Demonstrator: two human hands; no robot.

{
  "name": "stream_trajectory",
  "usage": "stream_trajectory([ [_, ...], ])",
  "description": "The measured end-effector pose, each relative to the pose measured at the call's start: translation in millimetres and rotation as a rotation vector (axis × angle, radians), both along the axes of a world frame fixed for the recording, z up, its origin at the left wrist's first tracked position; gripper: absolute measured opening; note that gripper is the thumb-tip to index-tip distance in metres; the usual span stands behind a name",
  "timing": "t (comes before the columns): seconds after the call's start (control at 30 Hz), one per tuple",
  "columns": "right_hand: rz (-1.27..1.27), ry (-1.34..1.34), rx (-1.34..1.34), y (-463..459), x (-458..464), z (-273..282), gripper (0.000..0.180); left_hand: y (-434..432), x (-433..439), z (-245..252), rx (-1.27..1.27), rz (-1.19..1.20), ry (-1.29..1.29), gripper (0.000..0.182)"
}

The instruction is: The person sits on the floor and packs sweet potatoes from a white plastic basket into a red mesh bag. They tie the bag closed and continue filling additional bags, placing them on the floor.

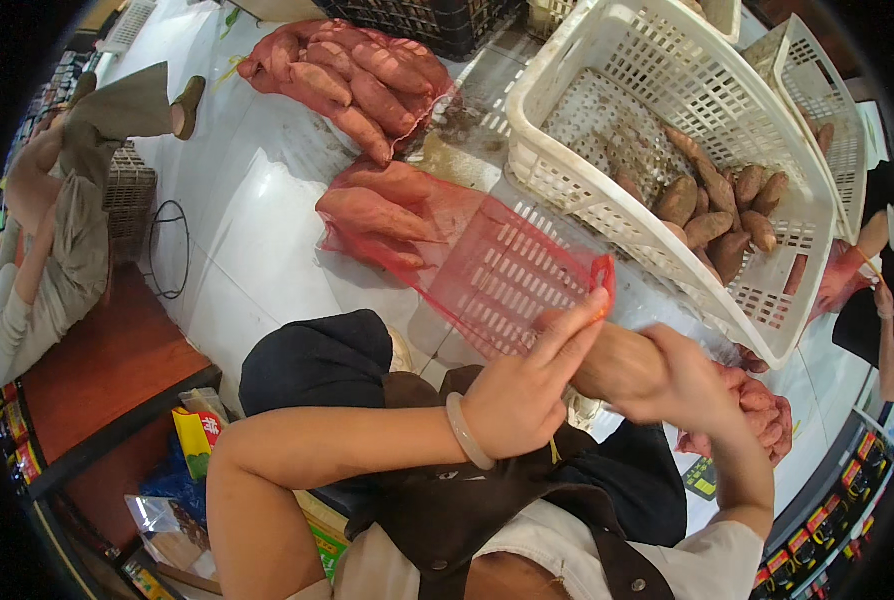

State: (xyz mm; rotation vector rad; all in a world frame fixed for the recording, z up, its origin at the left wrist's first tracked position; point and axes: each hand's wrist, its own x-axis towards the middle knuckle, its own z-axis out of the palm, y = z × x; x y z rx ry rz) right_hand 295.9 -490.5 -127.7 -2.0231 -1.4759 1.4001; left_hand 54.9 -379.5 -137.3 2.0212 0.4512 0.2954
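Note:
My left hand [526, 394], with a pale bangle at the wrist, holds the gathered rim of a red mesh bag [492, 255] at its mouth. The bag stretches away across the floor, with several sweet potatoes [376, 214] in its far end. Close beside the bag's mouth, my right hand [683, 379] grips a large brown sweet potato [619, 364]; both are blurred. To the right stands a white perforated plastic crate [747, 315], with more sweet potatoes [706, 229] heaped towards its near right end and dirt over its bottom.
A full red mesh bag of sweet potatoes [364, 71] lies beyond. Another filled bag [762, 420] rests at the right. Black crates [432, 22] stand at the back. On the left are a person [57, 217] and a reddish-brown shelf [109, 360]; another person [867, 300] is at far right.

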Motion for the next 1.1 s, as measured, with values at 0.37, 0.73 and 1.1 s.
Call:
stream_trajectory([
  [0.37, -0.283, 0.624, 0.181, 195, -118, -257, 0.052, -12, -1, -2, -0.258, -0.148, 0.173, 0.091],
  [0.73, 0.200, 0.269, 0.008, 115, -33, -155, 0.044, 18, 4, -12, -0.354, 0.021, 0.198, 0.090],
  [1.1, -0.216, -0.806, 0.025, 138, 240, -103, 0.031, 14, 18, -15, -0.250, 0.048, 0.279, 0.085],
])
